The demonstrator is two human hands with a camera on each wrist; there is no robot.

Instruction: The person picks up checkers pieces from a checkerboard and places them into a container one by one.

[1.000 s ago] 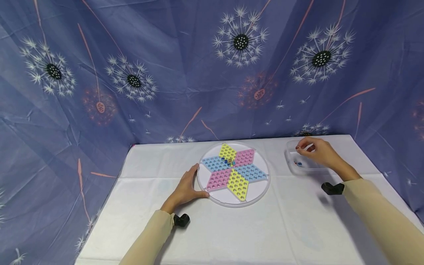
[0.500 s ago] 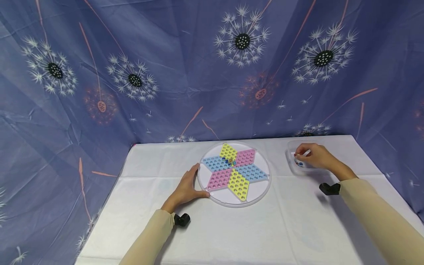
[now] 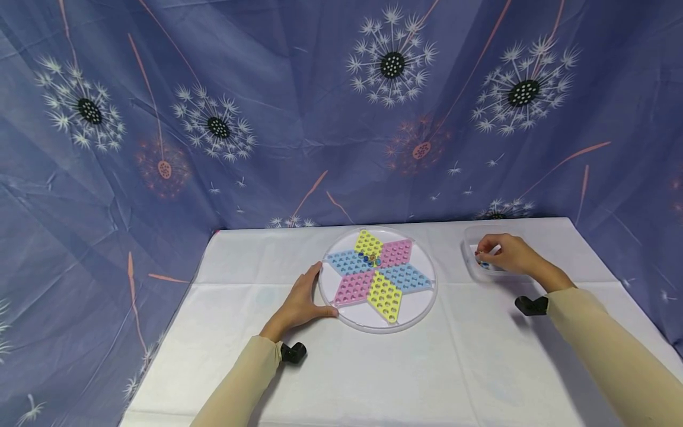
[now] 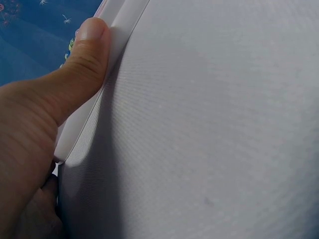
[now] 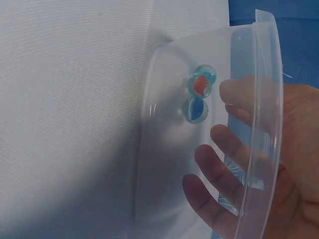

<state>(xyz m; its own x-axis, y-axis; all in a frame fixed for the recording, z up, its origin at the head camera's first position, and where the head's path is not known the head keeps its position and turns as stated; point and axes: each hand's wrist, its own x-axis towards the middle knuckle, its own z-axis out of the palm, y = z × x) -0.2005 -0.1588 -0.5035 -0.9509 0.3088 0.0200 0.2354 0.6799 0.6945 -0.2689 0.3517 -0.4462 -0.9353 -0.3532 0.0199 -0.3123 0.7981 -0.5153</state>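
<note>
In the head view, my left hand (image 3: 300, 301) lies at the left edge of a round white Chinese checkers board (image 3: 341, 242), thumb and fingers spread along its rim. In the left wrist view, the thumb (image 4: 82, 62) presses against that rim. Several marbles (image 3: 370, 261) sit near the board's middle. My right hand (image 3: 509, 254) reaches into a clear plastic box (image 3: 469, 270). In the right wrist view, a red marble (image 5: 200, 86), a blue marble (image 5: 195, 110) and a teal marble (image 5: 208, 73) lie in it. The fingertips are close to these marbles, with nothing visibly held.
A white cloth (image 3: 416, 379) covers the table. Behind it hangs a blue curtain (image 3: 299, 107) with dandelion prints, close to the table's back edge. The box stands to the right of the board, near the back.
My right hand has lowered from above the clear box down into it, towards the marbles. My left hand and the board have stayed in place.
</note>
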